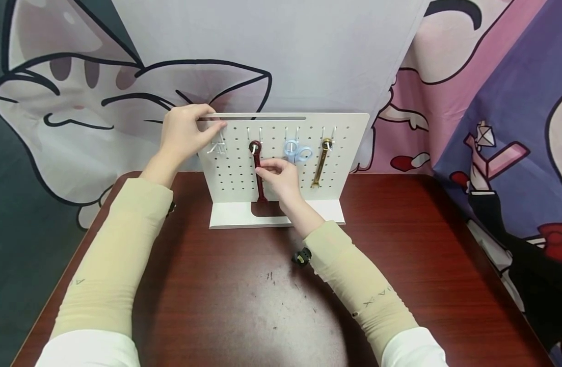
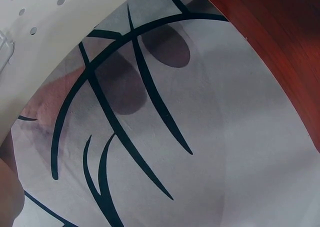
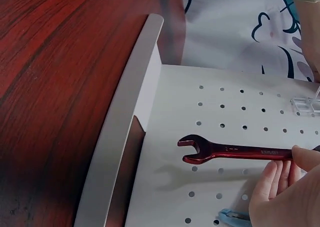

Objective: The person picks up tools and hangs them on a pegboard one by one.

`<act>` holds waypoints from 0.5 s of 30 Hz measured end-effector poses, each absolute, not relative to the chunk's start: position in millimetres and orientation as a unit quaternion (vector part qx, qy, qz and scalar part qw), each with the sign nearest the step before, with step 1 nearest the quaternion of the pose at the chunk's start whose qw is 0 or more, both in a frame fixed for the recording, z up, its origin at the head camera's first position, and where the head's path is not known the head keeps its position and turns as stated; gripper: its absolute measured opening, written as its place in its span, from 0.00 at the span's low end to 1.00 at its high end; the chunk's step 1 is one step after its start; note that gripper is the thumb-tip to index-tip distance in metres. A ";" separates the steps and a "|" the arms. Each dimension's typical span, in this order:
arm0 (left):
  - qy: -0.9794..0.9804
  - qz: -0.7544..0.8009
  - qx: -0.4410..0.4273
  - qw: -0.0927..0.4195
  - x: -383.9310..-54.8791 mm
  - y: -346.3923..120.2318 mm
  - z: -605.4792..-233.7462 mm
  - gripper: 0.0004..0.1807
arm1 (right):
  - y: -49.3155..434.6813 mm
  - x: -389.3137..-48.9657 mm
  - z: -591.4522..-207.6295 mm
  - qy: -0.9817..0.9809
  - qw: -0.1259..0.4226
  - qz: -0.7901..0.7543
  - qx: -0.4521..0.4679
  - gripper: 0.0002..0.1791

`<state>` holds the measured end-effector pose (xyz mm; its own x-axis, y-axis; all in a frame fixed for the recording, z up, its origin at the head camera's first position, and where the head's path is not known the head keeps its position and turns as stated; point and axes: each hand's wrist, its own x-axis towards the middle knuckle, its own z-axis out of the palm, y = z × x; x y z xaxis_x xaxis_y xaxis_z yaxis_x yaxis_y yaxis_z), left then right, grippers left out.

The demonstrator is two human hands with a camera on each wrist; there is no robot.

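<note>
My left hand (image 1: 182,130) grips the upper left corner of a white pegboard (image 1: 235,181), thumb on the front and fingers at the top edge. With thumb and fingers, my right hand (image 1: 284,182) pinches the shaft of a dark red wrench (image 3: 240,151). The wrench's ring end is at a hook in the head view; its open jaw points down, a little off the board in the right wrist view. Light blue scissors (image 1: 303,153) hang just right of it, partly behind my right hand. Farther right hangs a gold wrench (image 1: 321,164).
A clear hook (image 1: 220,144) sits bare at the board's left, near my left thumb. The board's white base (image 1: 230,216), with a cutout, stands on a reddish-brown table (image 1: 225,285). Cartoon-printed cloth (image 1: 308,56) hangs behind and at the sides.
</note>
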<state>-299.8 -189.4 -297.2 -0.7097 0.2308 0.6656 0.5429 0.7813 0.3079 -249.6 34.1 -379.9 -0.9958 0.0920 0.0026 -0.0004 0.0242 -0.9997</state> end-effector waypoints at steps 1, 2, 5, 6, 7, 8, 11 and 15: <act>-0.891 -0.249 -0.216 0.313 -299.8 -189.5 -297.1 0.14 | 34.2 -249.6 -379.9 -0.717 0.033 0.695 -0.032 0.11; -0.891 -0.250 -0.216 0.313 -299.8 -189.5 -297.0 0.14 | 34.5 -249.6 -379.9 -0.719 0.033 0.693 -0.031 0.11; -0.891 -0.248 -0.217 0.313 -300.1 -189.5 -296.9 0.14 | 36.1 -248.7 -380.0 -0.720 0.026 0.693 -0.028 0.13; -0.891 -0.248 -0.217 0.313 -300.2 -189.5 -296.9 0.14 | 36.8 -248.5 -380.5 -0.719 0.024 0.694 -0.025 0.13; -0.891 -0.248 -0.217 0.313 -300.2 -189.4 -296.8 0.14 | 37.5 -248.0 -380.9 -0.719 0.023 0.695 -0.022 0.14; -0.890 -0.248 -0.218 0.313 -300.2 -189.3 -296.8 0.14 | 38.5 -247.3 -381.2 -0.718 0.023 0.696 -0.018 0.14; -0.890 -0.248 -0.219 0.313 -300.0 -189.1 -296.8 0.14 | 41.6 -245.3 -383.1 -0.717 0.032 0.696 -0.002 0.15; -0.891 -0.247 -0.219 0.312 -299.9 -189.3 -296.2 0.14 | 46.8 -240.2 -383.5 -0.726 0.040 0.686 0.016 0.14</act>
